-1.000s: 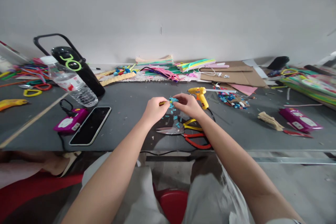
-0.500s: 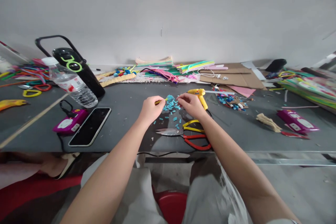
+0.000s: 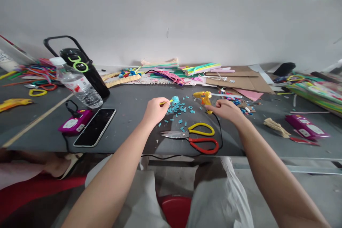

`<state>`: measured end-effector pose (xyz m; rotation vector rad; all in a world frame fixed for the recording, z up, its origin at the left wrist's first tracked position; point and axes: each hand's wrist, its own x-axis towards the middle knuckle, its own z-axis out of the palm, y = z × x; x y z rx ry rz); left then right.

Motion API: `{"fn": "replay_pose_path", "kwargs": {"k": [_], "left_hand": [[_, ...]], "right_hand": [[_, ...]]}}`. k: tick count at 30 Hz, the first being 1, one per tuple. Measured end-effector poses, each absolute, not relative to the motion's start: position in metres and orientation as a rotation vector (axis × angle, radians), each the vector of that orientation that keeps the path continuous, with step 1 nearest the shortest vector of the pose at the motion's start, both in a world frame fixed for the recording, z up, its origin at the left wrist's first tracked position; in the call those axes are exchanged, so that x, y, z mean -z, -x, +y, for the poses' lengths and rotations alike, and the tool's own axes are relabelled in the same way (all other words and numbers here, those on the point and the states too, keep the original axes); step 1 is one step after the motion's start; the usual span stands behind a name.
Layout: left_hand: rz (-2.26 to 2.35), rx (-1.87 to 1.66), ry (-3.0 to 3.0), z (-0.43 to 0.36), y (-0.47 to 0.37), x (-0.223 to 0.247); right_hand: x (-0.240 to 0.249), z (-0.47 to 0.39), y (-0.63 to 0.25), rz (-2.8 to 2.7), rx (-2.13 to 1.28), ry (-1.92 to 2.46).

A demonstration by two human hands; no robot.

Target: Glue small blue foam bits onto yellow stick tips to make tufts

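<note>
My left hand (image 3: pixel 157 109) is closed on a thin yellow stick (image 3: pixel 165 102), with a light blue tuft (image 3: pixel 175 99) at its right end. Small blue pieces (image 3: pixel 180 122) lie scattered beneath and beside it on the grey table. Over to the right, my right hand (image 3: pixel 226 109) is at the handle of a yellow glue gun (image 3: pixel 205 97), whose nozzle points left. Its fingers look curled at the handle, but how firmly they hold it cannot be made out. Scissors (image 3: pixel 175 134) with one yellow and one red handle lie nearer the table's front edge.
On the left are a phone (image 3: pixel 95 127), a purple power block (image 3: pixel 76 122), a water bottle (image 3: pixel 85 91) and a black flask (image 3: pixel 97 78). Bundled colourful stems (image 3: pixel 171 74) and cardboard (image 3: pixel 248 80) line the back. Another purple block (image 3: pixel 306 126) sits right. A person's foot (image 3: pixel 61 167) shows lower left.
My right hand has moved right, away from the blue pieces, to the glue gun's handle. The blue tuft now stands a little apart from the scattered pieces. My left hand has barely moved.
</note>
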<state>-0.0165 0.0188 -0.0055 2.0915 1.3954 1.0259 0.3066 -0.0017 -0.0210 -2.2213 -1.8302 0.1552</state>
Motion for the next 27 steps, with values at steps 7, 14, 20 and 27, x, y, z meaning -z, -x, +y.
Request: {"fn": "replay_pose_path", "kwargs": {"k": [7, 14, 20, 27], "left_hand": [[1.421, -1.075, -2.070, 0.020, 0.017, 0.008], [1.463, -1.111, -2.027, 0.022, 0.018, 0.009], [1.484, -1.123, -2.009, 0.020, 0.016, 0.007], [1.502, -1.105, -2.011, 0.018, 0.015, 0.005]], "right_hand": [[0.031, 0.033, -0.284, -1.862, -0.170, 2.139], [0.037, 0.030, -0.248, -1.535, -0.804, 1.342], [0.032, 0.002, -0.219, -1.526, -1.004, 1.122], [0.038, -0.004, -0.210, -1.626, -1.020, 1.093]]}}
